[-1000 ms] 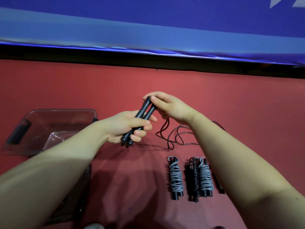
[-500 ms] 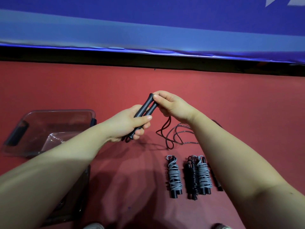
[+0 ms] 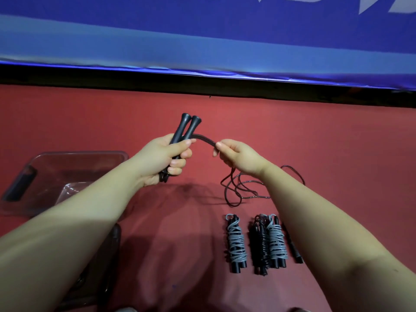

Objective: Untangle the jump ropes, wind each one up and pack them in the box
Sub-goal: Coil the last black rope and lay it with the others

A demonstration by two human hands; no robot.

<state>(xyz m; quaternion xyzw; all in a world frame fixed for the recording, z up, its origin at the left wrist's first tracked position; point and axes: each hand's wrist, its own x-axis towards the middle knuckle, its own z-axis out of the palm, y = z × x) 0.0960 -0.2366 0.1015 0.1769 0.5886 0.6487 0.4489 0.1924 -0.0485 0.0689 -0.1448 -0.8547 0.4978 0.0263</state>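
The left hand (image 3: 161, 161) grips two black handles (image 3: 185, 129), side by side and tilted up. The right hand (image 3: 240, 157) pinches their cord (image 3: 203, 139) just beside them (the rest trails in loose loops (image 3: 238, 188) on the red bench (image 3: 315, 131)). Nearer lie wound ropes (image 3: 236, 242), with a clear box (image 3: 78, 154) at left and a blue banner (image 3: 202, 41) behind.
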